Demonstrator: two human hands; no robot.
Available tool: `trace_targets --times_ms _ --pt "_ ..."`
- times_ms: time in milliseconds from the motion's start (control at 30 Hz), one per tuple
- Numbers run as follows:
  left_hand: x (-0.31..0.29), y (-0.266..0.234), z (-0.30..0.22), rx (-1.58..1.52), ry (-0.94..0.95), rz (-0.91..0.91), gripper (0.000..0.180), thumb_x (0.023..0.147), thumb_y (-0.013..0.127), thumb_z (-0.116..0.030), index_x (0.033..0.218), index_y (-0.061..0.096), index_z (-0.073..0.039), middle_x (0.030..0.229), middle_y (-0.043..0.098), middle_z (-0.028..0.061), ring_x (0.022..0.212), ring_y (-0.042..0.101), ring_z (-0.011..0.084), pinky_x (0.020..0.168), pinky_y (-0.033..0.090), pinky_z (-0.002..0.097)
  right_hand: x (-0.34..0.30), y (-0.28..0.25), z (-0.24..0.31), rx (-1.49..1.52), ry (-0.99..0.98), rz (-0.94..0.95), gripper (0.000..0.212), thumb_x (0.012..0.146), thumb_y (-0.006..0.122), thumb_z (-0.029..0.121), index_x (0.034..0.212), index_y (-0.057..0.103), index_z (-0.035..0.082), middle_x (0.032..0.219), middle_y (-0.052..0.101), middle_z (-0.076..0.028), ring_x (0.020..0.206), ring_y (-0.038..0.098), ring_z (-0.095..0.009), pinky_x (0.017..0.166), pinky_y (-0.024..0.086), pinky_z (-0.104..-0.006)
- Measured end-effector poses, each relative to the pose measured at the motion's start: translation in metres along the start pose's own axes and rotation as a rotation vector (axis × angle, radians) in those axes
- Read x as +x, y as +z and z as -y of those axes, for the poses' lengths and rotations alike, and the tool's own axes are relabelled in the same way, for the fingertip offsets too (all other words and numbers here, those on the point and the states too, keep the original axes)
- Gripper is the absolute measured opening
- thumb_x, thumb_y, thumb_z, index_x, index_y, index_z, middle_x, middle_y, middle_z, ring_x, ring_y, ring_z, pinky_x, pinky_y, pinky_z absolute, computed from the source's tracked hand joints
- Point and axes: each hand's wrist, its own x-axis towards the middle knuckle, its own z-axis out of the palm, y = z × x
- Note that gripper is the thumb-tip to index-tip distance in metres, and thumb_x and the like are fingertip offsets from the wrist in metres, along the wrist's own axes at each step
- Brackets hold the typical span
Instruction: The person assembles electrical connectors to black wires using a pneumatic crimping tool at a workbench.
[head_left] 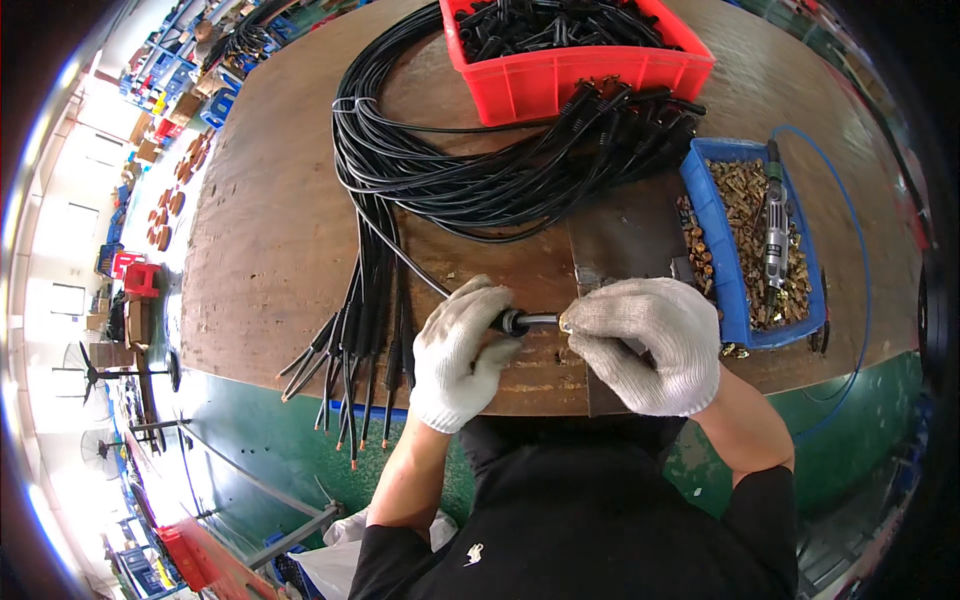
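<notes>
Both of my hands wear white knit gloves and meet over the near part of the brown table. My left hand (pixel 458 355) is closed around a black cable (pixel 542 319) just behind a dark rubber sleeve (pixel 513 322). At the cable's right end, the fingertips of my right hand (pixel 655 340) pinch a small brass-coloured piece (pixel 566 323), mostly covered by the glove. From my left hand the cable runs up and left to a large coiled bundle of black cables (pixel 440 185). The bundle's loose ends (pixel 352 345), some with bare copper tips, hang over the table's near edge.
A red bin (pixel 590 72) of black plastic parts stands at the back. On the right, a blue bin (pixel 737 300) holds brass pieces (pixel 740 200), with a grey air tool (pixel 776 225) lying across them. The tool's blue hose (pixel 866 270) curves along the table's right side.
</notes>
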Motion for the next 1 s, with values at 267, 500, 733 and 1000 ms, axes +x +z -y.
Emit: trace_targets --times_ms 267,500,733,1000 --pt "0.006 -0.005 0.002 -0.048 -0.097 0.063 0.052 0.069 0.09 0.002 0.119 0.079 -0.002 0.12 0.078 0.0205 0.106 0.078 0.0323 0.093 0.062 0.0391 -0.011 -0.012 0.012 0.255 0.367 0.073 0.024 0.092 0.085 -0.001 0.112 0.072 0.002 0.097 0.081 -0.012 0.078 0.079 -0.012 0.065 0.06 -0.0264" --pt "0.013 0.001 -0.014 -0.14 -0.071 0.13 0.051 0.064 0.094 -0.003 0.114 0.08 -0.002 0.116 0.08 0.0183 0.11 0.078 0.0334 0.095 0.061 0.0406 -0.018 -0.021 0.011 0.286 0.502 0.15 0.02 0.096 0.083 0.003 0.114 0.074 0.001 0.1 0.082 -0.011 0.079 0.079 -0.014 0.069 0.061 -0.0279" --pt "0.016 0.009 -0.026 -0.118 -0.038 0.117 0.049 0.065 0.094 -0.007 0.111 0.08 -0.004 0.114 0.08 0.0176 0.108 0.078 0.0353 0.094 0.062 0.0415 -0.021 -0.021 0.009 0.327 0.568 0.135 0.017 0.097 0.082 0.005 0.111 0.075 0.001 0.096 0.082 -0.013 0.078 0.078 -0.015 0.07 0.061 -0.0294" --pt "0.02 0.013 -0.033 -0.102 -0.034 0.134 0.045 0.068 0.092 -0.007 0.111 0.079 -0.004 0.112 0.079 0.0173 0.102 0.077 0.036 0.09 0.062 0.0422 -0.024 -0.024 0.006 0.3 0.601 0.15 0.016 0.096 0.083 0.006 0.11 0.076 0.002 0.096 0.081 -0.015 0.081 0.081 -0.023 0.07 0.061 -0.0322"
